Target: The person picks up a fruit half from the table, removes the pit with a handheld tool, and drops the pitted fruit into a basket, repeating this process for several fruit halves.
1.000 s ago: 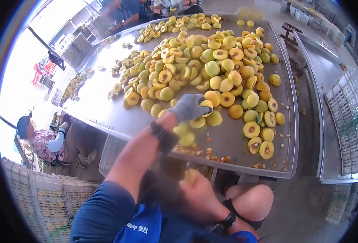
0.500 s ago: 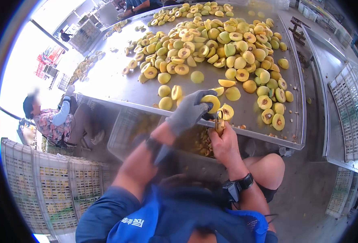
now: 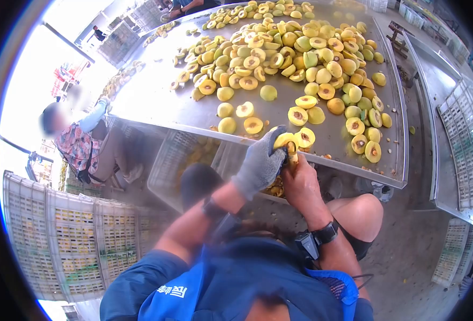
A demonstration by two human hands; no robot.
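Observation:
My left hand (image 3: 258,165), in a grey glove with dark fingertips, is closed around a yellow peach half (image 3: 285,140) just over the table's front edge. Bare and closed, my right hand (image 3: 302,186) grips a small pitting tool (image 3: 293,159) with a yellowish handle. The tool's tip meets the peach half, partly hidden by fingers and fruit. Right behind my hands, a cut peach half (image 3: 305,137) lies face up on the metal table (image 3: 167,109). More halves lie a little farther back, some showing brown centres.
A large heap of peach halves (image 3: 279,53) covers the table's middle. Below its front edge stands a plastic crate (image 3: 167,166). Stacked crates (image 3: 76,241) rise at the left, near a seated person (image 3: 81,144). Another metal table (image 3: 445,139) is at the right.
My left hand has tilted the peach half and drawn it down closer to the tool. Several halves near the front edge now lie in different positions. The view has shifted slightly.

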